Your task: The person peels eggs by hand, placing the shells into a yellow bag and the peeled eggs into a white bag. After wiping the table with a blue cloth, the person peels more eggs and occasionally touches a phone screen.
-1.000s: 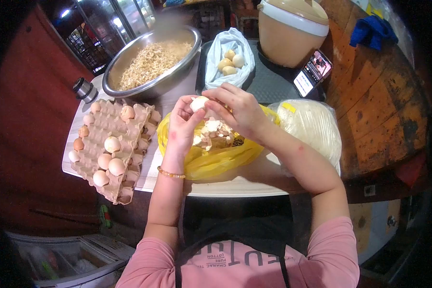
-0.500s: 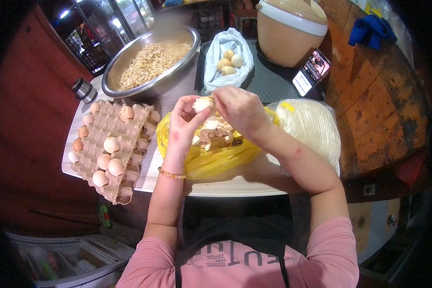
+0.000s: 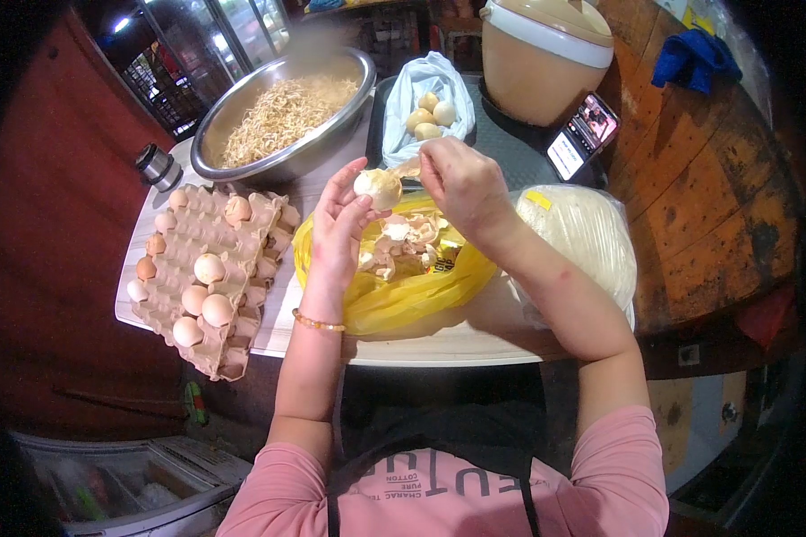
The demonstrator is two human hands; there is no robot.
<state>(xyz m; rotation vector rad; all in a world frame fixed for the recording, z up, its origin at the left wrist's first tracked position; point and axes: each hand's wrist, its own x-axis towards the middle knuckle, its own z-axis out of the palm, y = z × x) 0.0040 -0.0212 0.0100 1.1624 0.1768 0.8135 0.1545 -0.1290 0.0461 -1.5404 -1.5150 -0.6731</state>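
Observation:
My left hand (image 3: pixel 338 224) holds a partly peeled egg (image 3: pixel 379 189) over a yellow plastic bag (image 3: pixel 381 309). Beside it, my right hand (image 3: pixel 461 183) pinches a strip of shell or membrane (image 3: pixel 407 168) that reaches to the egg. Broken shell pieces (image 3: pixel 403 240) lie inside the yellow bag. Behind my hands, a pale blue bag (image 3: pixel 403 112) holds several peeled, tan and whitish eggs (image 3: pixel 427 131). To the left, a cardboard egg tray (image 3: pixel 233 234) carries several eggs in their shells (image 3: pixel 216 311), one with a cracked top.
A metal bowl (image 3: pixel 204 170) of thin sprouts stands at the back left near a dark jar (image 3: pixel 158 168). A lidded tan container (image 3: pixel 533 76), a propped phone (image 3: pixel 582 136) and a dark tray (image 3: pixel 497 148) are at the back right. A filled clear bag (image 3: pixel 582 251) lies right.
My right hand has moved up and to the right, drawing a strip away from the egg. My left hand has tilted the egg, and more of the shell pieces below shows.

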